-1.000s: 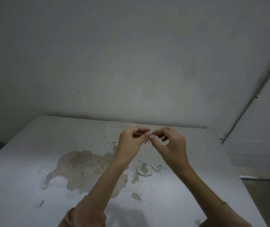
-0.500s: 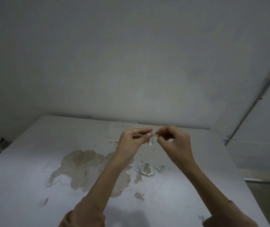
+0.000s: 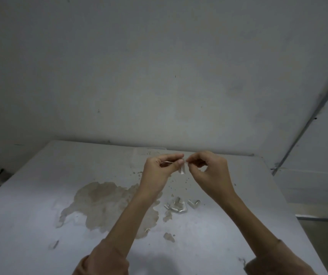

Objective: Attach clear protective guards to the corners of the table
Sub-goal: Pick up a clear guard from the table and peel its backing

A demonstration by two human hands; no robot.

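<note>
Above the middle of the white table [image 3: 40, 195], my left hand [image 3: 159, 173] pinches a small clear corner guard [image 3: 182, 169] between thumb and forefinger. My right hand [image 3: 208, 171] is close beside it, its thumb and forefinger pinched at the guard's upper edge; what they grip is too small to make out. A little pile of several more clear guards [image 3: 176, 207] lies on the table below my hands, with one more guard [image 3: 194, 203] just right of the pile.
A large brown patch of peeled paint [image 3: 103, 201] marks the tabletop left of my arms. The table's far edge meets a grey wall [image 3: 159, 76]. Its right edge drops to the floor, where a metal rail [image 3: 322, 217] runs.
My hands stay together over the table, pinching at the guard. They have shifted only slightly with the camera, and the guard now hangs a little lower from my left fingertips.
</note>
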